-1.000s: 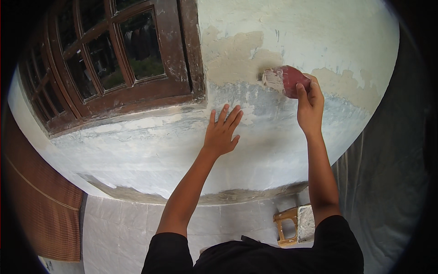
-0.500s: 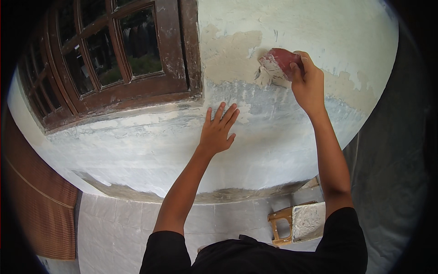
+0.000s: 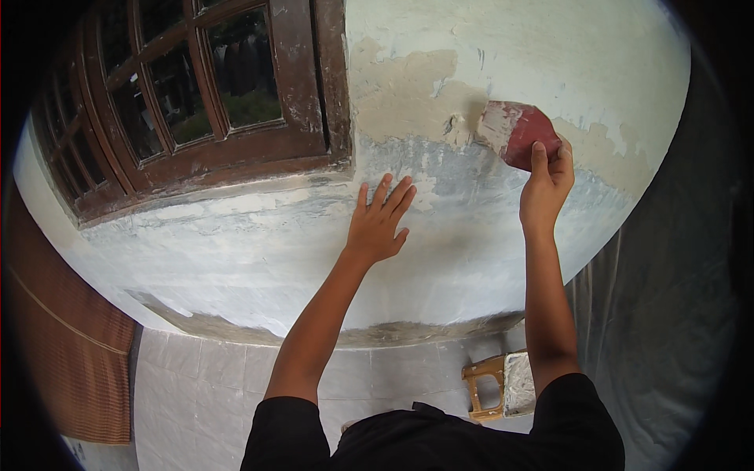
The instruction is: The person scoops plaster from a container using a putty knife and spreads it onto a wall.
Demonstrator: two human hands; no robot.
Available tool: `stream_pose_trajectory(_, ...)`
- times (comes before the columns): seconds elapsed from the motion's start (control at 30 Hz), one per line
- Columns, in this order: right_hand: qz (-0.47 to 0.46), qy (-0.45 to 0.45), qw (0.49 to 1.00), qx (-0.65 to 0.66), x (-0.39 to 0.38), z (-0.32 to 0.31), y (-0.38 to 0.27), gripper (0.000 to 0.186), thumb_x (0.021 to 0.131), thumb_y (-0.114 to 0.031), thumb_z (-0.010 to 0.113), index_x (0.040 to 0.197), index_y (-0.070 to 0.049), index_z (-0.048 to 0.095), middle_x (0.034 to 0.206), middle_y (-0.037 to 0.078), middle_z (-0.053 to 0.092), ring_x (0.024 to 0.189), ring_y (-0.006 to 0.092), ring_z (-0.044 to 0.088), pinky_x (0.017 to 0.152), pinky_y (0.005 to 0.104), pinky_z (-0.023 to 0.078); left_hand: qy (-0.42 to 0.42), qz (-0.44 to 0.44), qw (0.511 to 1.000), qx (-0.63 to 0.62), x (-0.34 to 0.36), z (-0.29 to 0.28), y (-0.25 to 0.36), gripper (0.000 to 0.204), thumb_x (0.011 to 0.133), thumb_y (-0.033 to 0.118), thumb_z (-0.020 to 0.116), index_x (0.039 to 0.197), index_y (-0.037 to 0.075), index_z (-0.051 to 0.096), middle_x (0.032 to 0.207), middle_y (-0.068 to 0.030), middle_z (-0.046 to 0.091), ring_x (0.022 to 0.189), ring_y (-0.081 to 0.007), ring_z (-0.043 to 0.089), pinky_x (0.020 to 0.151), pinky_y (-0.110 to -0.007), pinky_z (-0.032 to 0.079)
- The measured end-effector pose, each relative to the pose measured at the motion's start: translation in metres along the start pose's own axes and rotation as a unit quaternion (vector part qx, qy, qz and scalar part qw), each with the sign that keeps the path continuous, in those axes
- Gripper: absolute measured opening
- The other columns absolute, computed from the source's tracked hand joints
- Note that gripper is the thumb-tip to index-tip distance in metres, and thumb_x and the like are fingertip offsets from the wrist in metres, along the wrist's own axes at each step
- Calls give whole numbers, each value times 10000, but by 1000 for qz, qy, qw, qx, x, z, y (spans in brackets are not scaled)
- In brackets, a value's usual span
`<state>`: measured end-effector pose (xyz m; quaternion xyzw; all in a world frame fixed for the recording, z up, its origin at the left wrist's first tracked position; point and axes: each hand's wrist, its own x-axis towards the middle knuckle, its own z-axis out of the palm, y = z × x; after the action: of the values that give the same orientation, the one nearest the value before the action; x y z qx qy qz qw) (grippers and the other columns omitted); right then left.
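Note:
My right hand [image 3: 547,182] grips a dark red putty scraper [image 3: 528,137] by its near right side, thumb on its face. Pale filler coats the scraper's left part, and its left edge is close to the wall [image 3: 463,259]; whether it touches, I cannot tell. Just left of that edge is a small rough lump of filler [image 3: 453,125] on a beige patch. Fingers spread, my left hand [image 3: 381,220] lies against the white and grey wall below the window's corner. Nothing is in it.
A brown wooden window [image 3: 228,149] with glass panes fills the upper left. Low on the right, a yellowish stool [image 3: 481,385] bears a tray [image 3: 518,385] with pale filler. Brown woven matting [image 3: 78,337] hangs at the left, and a dark sheet [image 3: 660,314] at the right.
My right hand has moved right and down with the scraper, which has turned so its coated face shows more. The filler lump is now uncovered. My left hand has stayed nearly still.

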<state>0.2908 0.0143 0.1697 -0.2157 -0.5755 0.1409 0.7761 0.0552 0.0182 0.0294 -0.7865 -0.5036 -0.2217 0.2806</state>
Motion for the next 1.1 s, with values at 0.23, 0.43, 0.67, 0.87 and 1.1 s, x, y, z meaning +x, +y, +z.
stream_pose_trajectory(0.23,-77,-290,926,-228,36,9,-20,190,813,56,499,988,26,566,720,183,597,621,275,593,627,310,475,0,2,1000,0,-1,-1,-1,788,810,408,601,1469,148,255,1555,-32,153,1430,-312,98,1109,-581,61)
stream_pose_trajectory(0.43,-201,-417,829,-314,74,38,-18,193,790,61,501,966,28,572,807,231,632,728,371,624,676,394,498,4,3,1000,-8,-1,-1,-2,789,812,402,598,1473,153,246,1556,-31,148,1430,-313,98,1106,-587,85)
stream_pose_trajectory(0.67,-230,-324,868,-297,87,34,-40,237,785,44,504,1006,23,587,831,227,647,740,367,633,704,386,509,-2,-1,1000,-5,0,-2,-1,790,813,398,602,1474,157,242,1557,-28,143,1430,-311,96,1108,-588,92)
stream_pose_trajectory(0.87,-211,-304,881,-295,84,30,-44,240,783,43,502,1009,24,582,811,214,644,698,349,623,677,364,494,1,-1,1000,-8,-1,-2,-1,796,811,394,607,1476,159,237,1555,-28,150,1430,-310,99,1109,-590,87)
stream_pose_trajectory(1.1,-188,-323,885,-277,75,33,-23,211,793,38,516,993,21,582,805,208,639,707,355,617,668,369,483,10,0,1000,-21,0,0,0,795,804,385,611,1473,161,246,1554,-25,157,1430,-304,102,1108,-586,77)
